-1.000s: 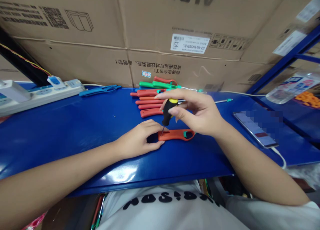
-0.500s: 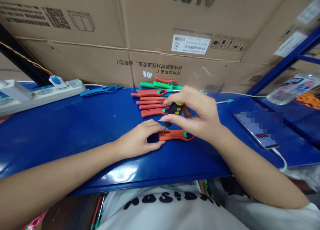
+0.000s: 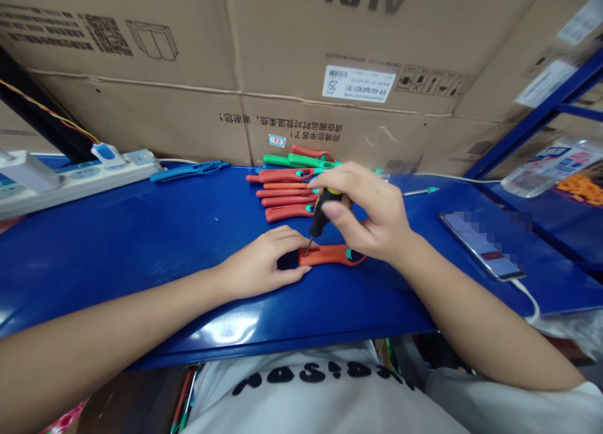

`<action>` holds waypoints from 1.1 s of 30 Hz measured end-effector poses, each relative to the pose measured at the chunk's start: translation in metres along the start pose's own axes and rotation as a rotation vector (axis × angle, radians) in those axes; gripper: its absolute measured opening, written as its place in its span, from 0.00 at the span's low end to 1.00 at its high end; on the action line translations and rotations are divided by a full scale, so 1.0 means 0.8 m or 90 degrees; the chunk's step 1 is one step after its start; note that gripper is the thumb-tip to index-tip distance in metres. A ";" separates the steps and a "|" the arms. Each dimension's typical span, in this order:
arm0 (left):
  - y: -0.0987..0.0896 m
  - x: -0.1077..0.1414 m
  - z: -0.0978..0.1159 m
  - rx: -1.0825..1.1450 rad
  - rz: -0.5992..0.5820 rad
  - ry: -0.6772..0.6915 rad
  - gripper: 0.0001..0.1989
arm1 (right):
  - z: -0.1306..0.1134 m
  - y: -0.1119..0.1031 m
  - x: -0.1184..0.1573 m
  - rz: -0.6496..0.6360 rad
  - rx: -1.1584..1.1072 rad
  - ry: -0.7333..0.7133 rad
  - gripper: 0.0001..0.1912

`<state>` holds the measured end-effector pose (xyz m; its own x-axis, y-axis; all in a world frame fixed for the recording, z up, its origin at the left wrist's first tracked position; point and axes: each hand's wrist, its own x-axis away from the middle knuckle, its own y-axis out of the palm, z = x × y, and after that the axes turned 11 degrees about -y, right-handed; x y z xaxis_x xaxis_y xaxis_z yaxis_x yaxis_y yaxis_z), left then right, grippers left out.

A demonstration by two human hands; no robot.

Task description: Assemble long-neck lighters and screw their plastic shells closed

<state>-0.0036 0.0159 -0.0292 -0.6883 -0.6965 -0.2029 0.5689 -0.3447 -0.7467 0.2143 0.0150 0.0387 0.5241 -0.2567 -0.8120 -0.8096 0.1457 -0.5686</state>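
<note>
An orange lighter casing [image 3: 330, 255] with a teal trigger lies flat on the blue table. Its left end sits between the thumb and fingers of my left hand [image 3: 264, 263], which pinches it. My right hand [image 3: 367, 217] grips a black and yellow screwdriver [image 3: 321, 217], tilted, with its thin shaft pointing down and left. The tip meets the left end of the orange casing; what it touches there is too small to make out. Just behind lies a group of several red casings [image 3: 288, 213], with green ones [image 3: 277, 160] at the back.
A blue casing [image 3: 191, 171] and a white power strip [image 3: 110, 176] lie to the left. On the right are a phone [image 3: 480, 242] with a white cable, a thin metal rod [image 3: 419, 191] and a plastic bottle [image 3: 537, 173]. A large cardboard box [image 3: 188, 113] stands behind the table.
My right thumb and fingers have shifted around the screwdriver handle, and the handle looks turned. The tip stays at the same spot. My left hand and the orange casing have not moved.
</note>
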 end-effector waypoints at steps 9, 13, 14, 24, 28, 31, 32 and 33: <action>-0.001 0.000 0.000 -0.009 0.004 0.006 0.16 | -0.001 0.001 -0.007 0.034 -0.065 0.017 0.06; 0.000 0.000 0.001 -0.002 -0.001 -0.004 0.16 | -0.001 -0.002 -0.003 -0.030 0.022 -0.019 0.11; 0.000 0.000 0.001 -0.002 -0.003 -0.004 0.16 | -0.002 -0.003 -0.001 -0.055 -0.008 0.011 0.16; 0.000 0.000 0.001 -0.017 -0.011 -0.002 0.16 | -0.003 -0.003 -0.004 -0.035 0.051 0.024 0.12; -0.001 0.000 0.001 -0.019 -0.009 0.001 0.16 | -0.005 -0.005 -0.003 -0.072 -0.049 0.081 0.18; -0.001 0.000 0.001 -0.021 -0.005 0.002 0.16 | -0.007 -0.005 -0.003 -0.084 -0.162 0.126 0.19; -0.001 0.000 0.002 -0.020 -0.003 0.001 0.16 | -0.008 -0.004 -0.004 -0.073 -0.159 0.117 0.17; -0.001 0.000 0.002 -0.018 -0.002 0.000 0.16 | -0.009 -0.003 -0.005 -0.059 -0.138 0.099 0.14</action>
<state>-0.0032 0.0152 -0.0276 -0.6905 -0.6950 -0.2006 0.5532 -0.3287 -0.7654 0.2119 0.0092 0.0443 0.5653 -0.4051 -0.7185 -0.8064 -0.0882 -0.5847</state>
